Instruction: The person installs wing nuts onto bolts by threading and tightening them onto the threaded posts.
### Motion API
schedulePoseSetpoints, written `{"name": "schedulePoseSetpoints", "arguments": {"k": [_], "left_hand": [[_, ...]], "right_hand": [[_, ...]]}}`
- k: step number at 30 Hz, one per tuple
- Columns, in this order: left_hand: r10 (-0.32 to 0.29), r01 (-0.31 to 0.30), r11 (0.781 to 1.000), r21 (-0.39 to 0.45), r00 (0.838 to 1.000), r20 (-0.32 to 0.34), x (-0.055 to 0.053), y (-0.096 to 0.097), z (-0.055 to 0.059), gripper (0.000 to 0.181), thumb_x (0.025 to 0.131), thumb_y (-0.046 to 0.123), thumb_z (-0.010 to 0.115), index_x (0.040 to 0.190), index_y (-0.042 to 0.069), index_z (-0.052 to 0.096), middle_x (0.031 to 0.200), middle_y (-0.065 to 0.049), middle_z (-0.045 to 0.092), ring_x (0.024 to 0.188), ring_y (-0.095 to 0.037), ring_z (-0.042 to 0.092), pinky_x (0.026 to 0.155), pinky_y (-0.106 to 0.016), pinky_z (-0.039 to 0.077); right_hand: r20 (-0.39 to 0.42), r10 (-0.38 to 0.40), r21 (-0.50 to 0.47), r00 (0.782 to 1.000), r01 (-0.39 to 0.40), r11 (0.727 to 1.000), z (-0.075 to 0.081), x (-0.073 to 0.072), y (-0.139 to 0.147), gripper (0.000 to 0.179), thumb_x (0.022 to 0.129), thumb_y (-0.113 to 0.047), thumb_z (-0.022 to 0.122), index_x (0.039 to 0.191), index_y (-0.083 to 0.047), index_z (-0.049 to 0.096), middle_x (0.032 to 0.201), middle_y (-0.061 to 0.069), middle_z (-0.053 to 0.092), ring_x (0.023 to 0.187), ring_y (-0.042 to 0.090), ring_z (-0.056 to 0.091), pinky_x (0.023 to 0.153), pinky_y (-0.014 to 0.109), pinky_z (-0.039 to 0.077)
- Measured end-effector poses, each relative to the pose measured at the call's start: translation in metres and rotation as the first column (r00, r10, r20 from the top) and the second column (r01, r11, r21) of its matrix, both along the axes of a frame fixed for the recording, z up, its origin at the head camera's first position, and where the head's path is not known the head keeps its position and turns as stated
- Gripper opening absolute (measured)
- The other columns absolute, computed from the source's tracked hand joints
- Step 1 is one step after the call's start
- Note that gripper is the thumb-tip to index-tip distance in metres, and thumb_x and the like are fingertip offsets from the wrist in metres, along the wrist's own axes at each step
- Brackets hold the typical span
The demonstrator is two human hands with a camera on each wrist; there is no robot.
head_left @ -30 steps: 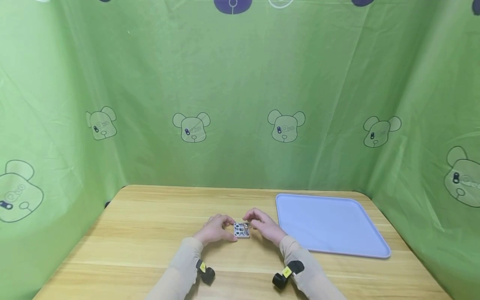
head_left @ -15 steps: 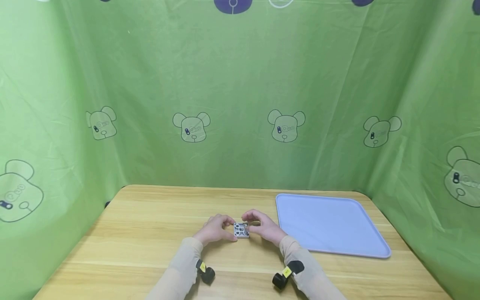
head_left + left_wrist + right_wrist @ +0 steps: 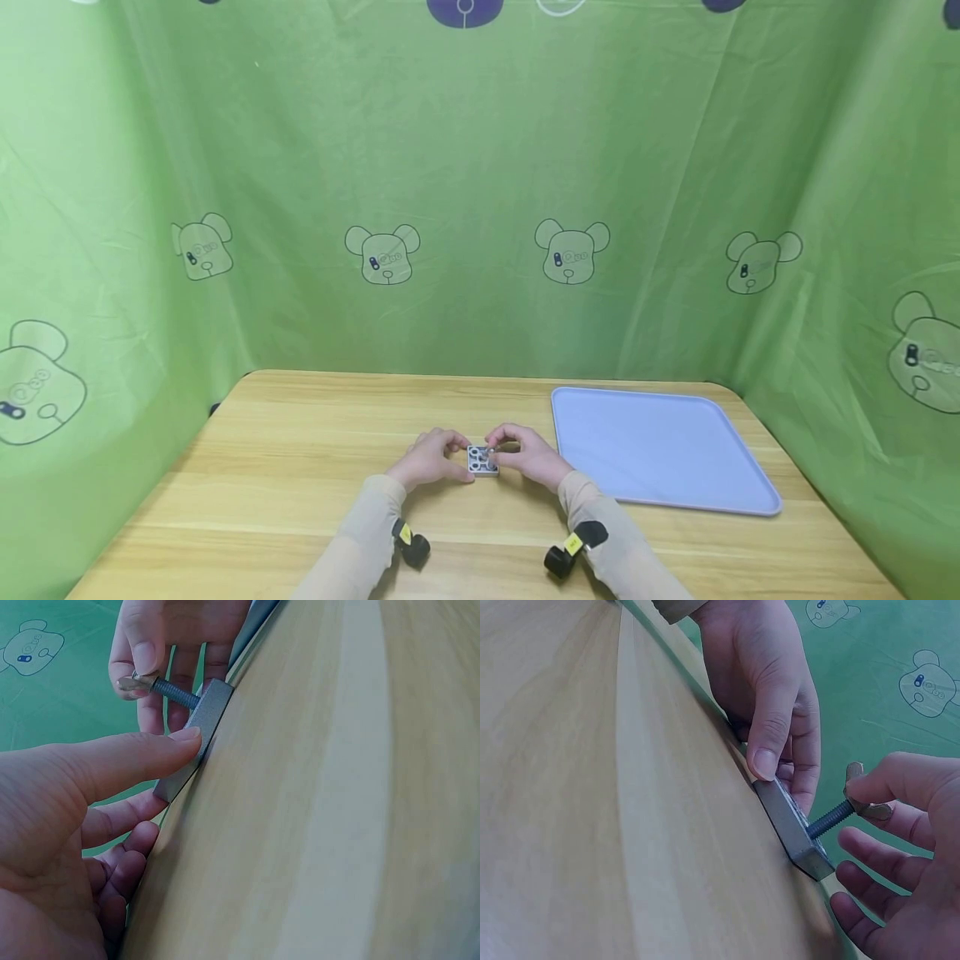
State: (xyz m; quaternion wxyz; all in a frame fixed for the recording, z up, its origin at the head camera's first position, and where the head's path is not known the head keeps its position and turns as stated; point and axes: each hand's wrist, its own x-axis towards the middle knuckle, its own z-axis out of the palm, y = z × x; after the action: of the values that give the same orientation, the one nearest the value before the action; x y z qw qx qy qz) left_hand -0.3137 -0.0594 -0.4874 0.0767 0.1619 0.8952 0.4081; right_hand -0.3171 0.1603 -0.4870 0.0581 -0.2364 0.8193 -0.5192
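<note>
A small square grey metal block [image 3: 480, 472] with several round holes in its top lies on the wooden table. My left hand [image 3: 429, 460] grips it from the left side, the thumb on the near edge and fingers on the far edge. A wing screw [image 3: 832, 820] stands upright in the block's right part, its threaded shank largely exposed above the top. My right hand [image 3: 532, 458] pinches the winged head between thumb and index finger, the other fingers loosely bent beside the block. How deep the screw's tip sits is hidden inside the block.
A pale blue-violet tray [image 3: 660, 446] lies on the right of the wooden table [image 3: 315, 467], close to my right forearm. Green curtains [image 3: 480, 167] with bear prints surround the table at the back and both sides.
My right index finger and thumb have shifted at the wing screw's head, spread a little wider half a second ago and nearer together now. The left hand and the block stay in place.
</note>
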Motion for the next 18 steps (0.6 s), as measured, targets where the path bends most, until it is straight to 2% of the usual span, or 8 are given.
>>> {"name": "schedulePoseSetpoints", "arguments": {"k": [11, 18], "left_hand": [[0.003, -0.003, 1.0, -0.002, 1.0, 0.001, 0.0014, 0.0003, 0.0011, 0.052, 0.065, 0.028, 0.086, 0.112, 0.016, 0.067, 0.108, -0.004, 0.059, 0.1, -0.021, 0.048, 0.088, -0.046, 0.041], [0.002, -0.002, 1.0, -0.004, 1.0, 0.002, 0.0017, 0.0004, 0.0012, 0.052, 0.065, 0.029, 0.086, 0.112, 0.016, 0.067, 0.109, -0.004, 0.059, 0.101, -0.022, 0.047, 0.089, -0.047, 0.04]], "right_hand": [[0.015, -0.024, 0.003, 1.0, 0.024, 1.0, 0.0004, 0.0015, -0.0007, 0.019, 0.085, -0.011, 0.07, 0.095, 0.0, 0.059, 0.117, 0.02, 0.062, 0.111, 0.029, 0.056, 0.103, 0.057, 0.041], [0.024, -0.068, 0.029, 0.997, 0.067, 0.997, 0.0015, 0.0008, -0.0004, 0.027, 0.087, -0.02, 0.07, 0.106, -0.005, 0.06, 0.114, 0.014, 0.063, 0.113, 0.027, 0.056, 0.103, 0.053, 0.042]]}}
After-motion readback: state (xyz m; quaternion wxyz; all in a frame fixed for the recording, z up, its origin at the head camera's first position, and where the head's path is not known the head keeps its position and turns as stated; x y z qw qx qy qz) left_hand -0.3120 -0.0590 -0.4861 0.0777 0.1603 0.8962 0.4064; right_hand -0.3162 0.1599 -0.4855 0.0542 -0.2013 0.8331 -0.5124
